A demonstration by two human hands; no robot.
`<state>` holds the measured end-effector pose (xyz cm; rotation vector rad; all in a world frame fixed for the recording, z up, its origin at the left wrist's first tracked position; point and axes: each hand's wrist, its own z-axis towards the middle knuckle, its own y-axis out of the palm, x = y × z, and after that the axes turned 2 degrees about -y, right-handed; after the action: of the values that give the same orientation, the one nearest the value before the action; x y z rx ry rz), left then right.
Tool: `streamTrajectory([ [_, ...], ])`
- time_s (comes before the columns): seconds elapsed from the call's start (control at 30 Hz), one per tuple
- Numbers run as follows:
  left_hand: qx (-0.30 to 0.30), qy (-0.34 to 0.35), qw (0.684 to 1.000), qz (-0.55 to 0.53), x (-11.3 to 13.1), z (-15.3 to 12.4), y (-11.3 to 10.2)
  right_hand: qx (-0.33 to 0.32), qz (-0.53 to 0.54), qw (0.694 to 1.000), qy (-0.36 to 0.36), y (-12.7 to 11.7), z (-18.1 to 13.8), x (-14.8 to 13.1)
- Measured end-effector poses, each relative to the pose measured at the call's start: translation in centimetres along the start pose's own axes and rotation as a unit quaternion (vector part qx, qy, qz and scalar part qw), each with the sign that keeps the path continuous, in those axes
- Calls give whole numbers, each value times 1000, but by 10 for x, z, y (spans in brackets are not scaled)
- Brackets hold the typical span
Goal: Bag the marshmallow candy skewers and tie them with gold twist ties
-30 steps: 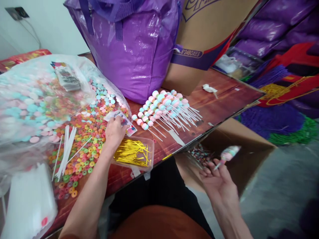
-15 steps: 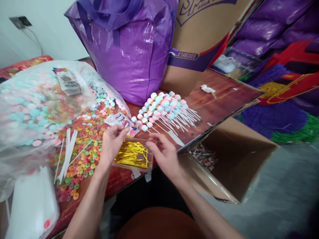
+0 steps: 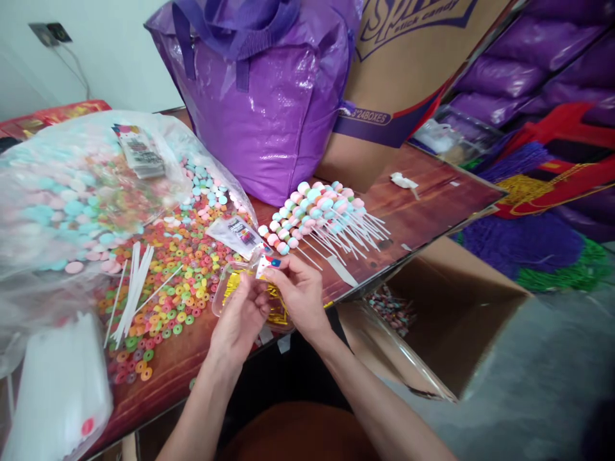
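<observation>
Over a clear plastic tray (image 3: 217, 301) of gold twist ties (image 3: 278, 312), my two hands are close together. My right hand (image 3: 302, 294) pinches a small printed card label (image 3: 268, 264), white with blue and red, between thumb and fingers. Just left of it, my left hand (image 3: 243, 317) has its fingers curled in; what they hold, if anything, is hidden. A clear packet of printed labels (image 3: 235, 234) lies behind the tray. Candy skewers (image 3: 327, 205) on white sticks, strung with pastel sweets, are heaped beyond my right hand.
Loose ring candies (image 3: 177, 282) and white sticks (image 3: 134, 288) lie left, beside a large clear bag of pastel candies (image 3: 62, 205). Clear sleeves (image 3: 62, 390) are at front left. A purple bag (image 3: 259, 121) and carton (image 3: 403, 70) stand behind; an open carton (image 3: 446, 320) sits below the table's right edge.
My right hand has moved left and now holds the label. My left hand has come down and right, over the tray, its fingers now curled beside the label.
</observation>
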<state>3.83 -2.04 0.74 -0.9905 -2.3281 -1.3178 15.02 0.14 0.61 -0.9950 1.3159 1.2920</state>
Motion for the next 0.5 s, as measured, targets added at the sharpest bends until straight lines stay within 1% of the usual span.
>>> streamTrajectory([
  [0.07, -18, -10, 998, -60, 5, 6, 2, -16, -9, 1000, 3, -2, -1, -4],
  [0.17, -30, -3, 995, -94, 10, 13, 3, -52, -34, 998, -2, -6, -4, -5],
  [0.2, -20, 15, 996, -91, 10, 14, 3, -52, -46, 998, -9, -6, -6, -4],
  [0.27, 15, 88, 994, -65, 6, 13, 5, -39, -60, 997, -16, -7, -9, -1],
  [0.33, 54, 180, 982, -26, -1, 10, 9, -20, -67, 997, -14, -6, -12, 2],
  [0.4, 80, 245, 966, 0, -6, 7, 14, -3, -82, 996, -25, -5, -13, 4],
  [0.43, 84, 255, 963, 5, -6, 5, 15, 3, -95, 995, -36, -5, -13, 5],
  [0.5, 80, 237, 968, 1, -4, 4, 16, 1, -125, 990, -58, -7, -12, 5],
])
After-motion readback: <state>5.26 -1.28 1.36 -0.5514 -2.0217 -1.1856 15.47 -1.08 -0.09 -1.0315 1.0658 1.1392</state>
